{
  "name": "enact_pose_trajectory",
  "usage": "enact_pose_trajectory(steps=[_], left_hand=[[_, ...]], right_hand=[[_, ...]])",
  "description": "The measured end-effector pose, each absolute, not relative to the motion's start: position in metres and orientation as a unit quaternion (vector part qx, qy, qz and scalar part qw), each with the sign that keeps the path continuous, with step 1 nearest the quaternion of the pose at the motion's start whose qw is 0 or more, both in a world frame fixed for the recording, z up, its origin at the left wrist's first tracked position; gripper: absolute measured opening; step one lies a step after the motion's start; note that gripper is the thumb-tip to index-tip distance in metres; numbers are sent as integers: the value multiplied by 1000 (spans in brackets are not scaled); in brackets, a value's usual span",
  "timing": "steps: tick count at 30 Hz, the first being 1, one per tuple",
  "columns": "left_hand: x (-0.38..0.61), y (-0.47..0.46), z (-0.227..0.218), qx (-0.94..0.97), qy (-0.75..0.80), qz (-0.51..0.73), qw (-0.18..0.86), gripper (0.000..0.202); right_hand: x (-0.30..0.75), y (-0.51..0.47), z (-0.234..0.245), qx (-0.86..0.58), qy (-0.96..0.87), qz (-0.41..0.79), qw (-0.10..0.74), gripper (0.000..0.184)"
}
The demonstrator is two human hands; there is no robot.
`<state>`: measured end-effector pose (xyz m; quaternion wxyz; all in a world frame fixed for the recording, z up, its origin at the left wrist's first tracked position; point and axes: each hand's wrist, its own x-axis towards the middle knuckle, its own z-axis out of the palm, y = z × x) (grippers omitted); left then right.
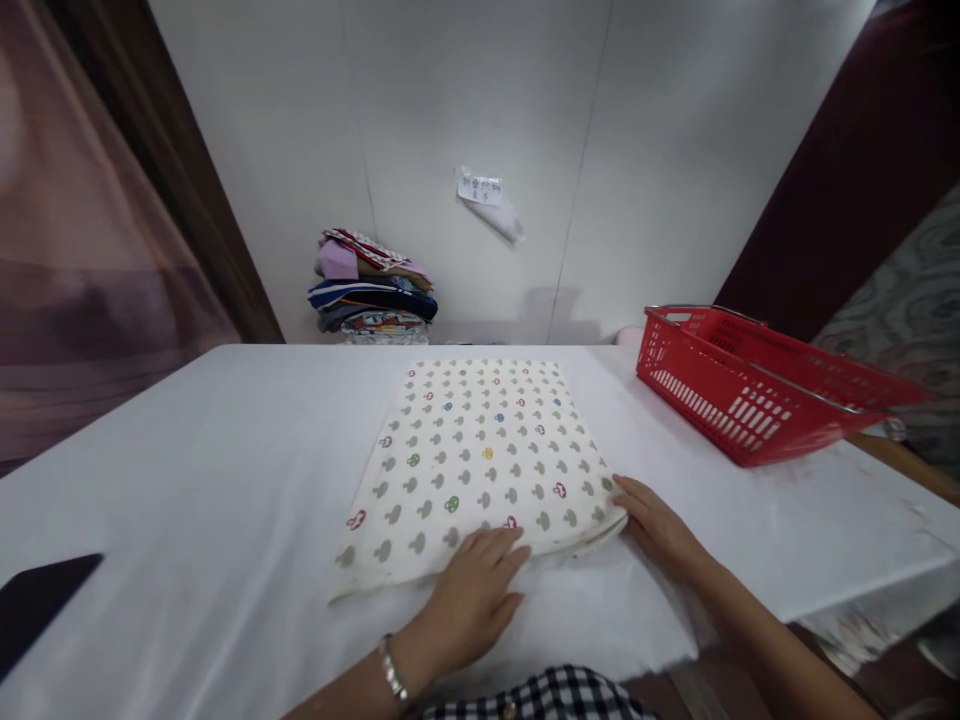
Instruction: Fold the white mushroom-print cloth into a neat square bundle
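- The left hand [484,600] is palm down at the near edge of the mushroom-print cloth [480,440], its fingers stretched out close together on the fabric and the thumb standing apart; it is open and grips nothing that I can see
- Its forearm slants in from the near edge of the worktop [240,480], a silvery bracelet [391,670] round the wrist
- The right hand [660,520] reaches in from the right, fingers pointing left, their tips at the cloth's near right corner, where layers show; its thumb is out of my sight, so I cannot tell whether it pinches the corner or only touches it
- The cloth lies flat mid-worktop, from just short of the far edge to near the near edge; its underside is hidden
- A red basket [697,385] stands by the far right corner, its outer end blurred
- At the left edge I see only part of a dark flat thing [45,600], the rest cut off
- Past the far edge, a fabric pile [375,290] has its foot hidden, and the writing on the wall note [480,188] is too small to read
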<state>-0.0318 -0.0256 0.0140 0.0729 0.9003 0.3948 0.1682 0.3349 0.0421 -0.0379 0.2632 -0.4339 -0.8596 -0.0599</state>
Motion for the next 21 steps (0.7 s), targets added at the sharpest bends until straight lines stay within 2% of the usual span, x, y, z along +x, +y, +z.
enact_pose_trajectory(steps=[4,8,10,15,21], left_hand=[[32,-6,25,899,381,176,124,63],[87,19,27,877,428,188,110,68],[107,29,26,864,457,184,101,61],[126,49,34,856,484,165,80,30],[121,66,61,846,499,164,95,22]], right_hand=[[330,52,-21,-398,-870,-51,288,34],[323,63,-3,-392,-873,-39,287,34],[319,68,7,-385,-876,-38,287,34],[305,77,33,-364,-891,-28,270,31],[299,92,44,-342,-897,18,279,37]])
